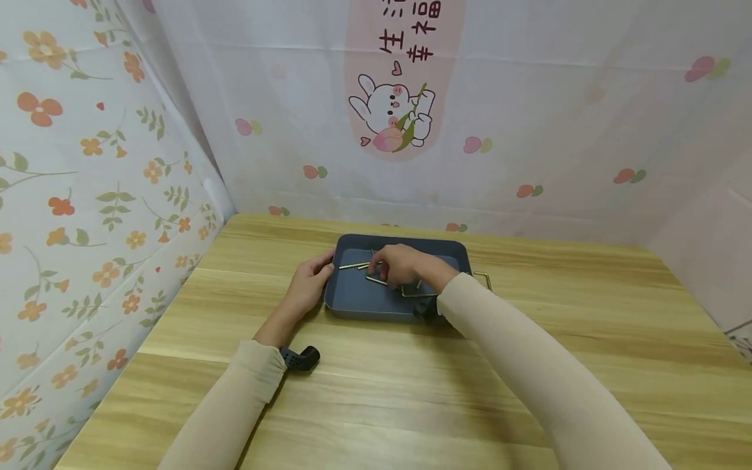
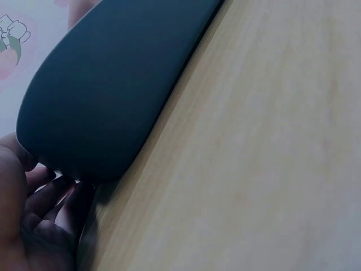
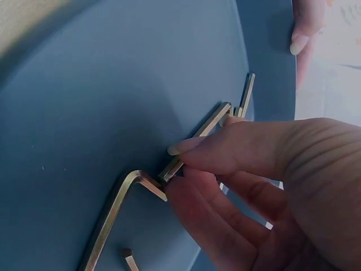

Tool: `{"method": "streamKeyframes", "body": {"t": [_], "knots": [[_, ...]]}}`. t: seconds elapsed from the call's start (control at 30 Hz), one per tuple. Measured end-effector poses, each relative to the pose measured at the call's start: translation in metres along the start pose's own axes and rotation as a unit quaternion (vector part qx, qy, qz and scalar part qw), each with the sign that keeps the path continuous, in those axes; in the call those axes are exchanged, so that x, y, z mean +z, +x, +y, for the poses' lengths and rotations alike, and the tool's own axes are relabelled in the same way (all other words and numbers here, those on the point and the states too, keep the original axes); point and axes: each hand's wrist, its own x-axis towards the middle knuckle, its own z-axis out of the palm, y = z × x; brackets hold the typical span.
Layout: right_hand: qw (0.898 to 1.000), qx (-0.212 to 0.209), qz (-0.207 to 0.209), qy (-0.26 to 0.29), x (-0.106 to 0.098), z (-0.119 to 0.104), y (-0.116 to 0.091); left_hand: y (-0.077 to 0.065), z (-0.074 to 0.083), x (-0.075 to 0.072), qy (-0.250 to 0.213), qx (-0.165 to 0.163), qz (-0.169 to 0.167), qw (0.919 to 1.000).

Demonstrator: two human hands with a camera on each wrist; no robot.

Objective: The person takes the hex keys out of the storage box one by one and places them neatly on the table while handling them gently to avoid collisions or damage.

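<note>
A dark blue-grey tray (image 1: pixel 361 301) lies on the table with several brass-coloured hex keys in it. My right hand (image 1: pixel 405 264) reaches down into the tray. In the right wrist view, its thumb and fingers pinch a hex key (image 3: pixel 211 121) near one end. Close by lies a bent hex key (image 3: pixel 110 217), and another hex key (image 3: pixel 248 93) is farther along. My left hand (image 1: pixel 308 281) grips the tray's left wall, thumb at the rim and fingers against the outside. The right hand partly hides the hex keys beneath it in the head view.
At the tray's right side, a brass-coloured bent piece (image 1: pixel 484 277) sticks out past the rim. The tray stands on a wood-grain table (image 1: pixel 352 405). A printed cloth (image 1: pixel 529 117) hangs behind it, and a floral cloth (image 1: pixel 106 170) hangs on the left.
</note>
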Motion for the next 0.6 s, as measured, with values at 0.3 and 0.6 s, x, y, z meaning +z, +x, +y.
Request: {"method": "streamKeyframes", "body": {"t": [0.3,0.6], "knots": [[1.000,-0.017,0.005,0.000,0.0016,0.0021,0.0010,0.0000,0.0006,-0.0011,0.006,-0.001,0.001,1.0000],[0.999,-0.026,0.010,0.019,0.0016,0.0058,-0.0058,-0.0009,0.0028,-0.0006,0.002,0.000,0.000,1.0000]]}}
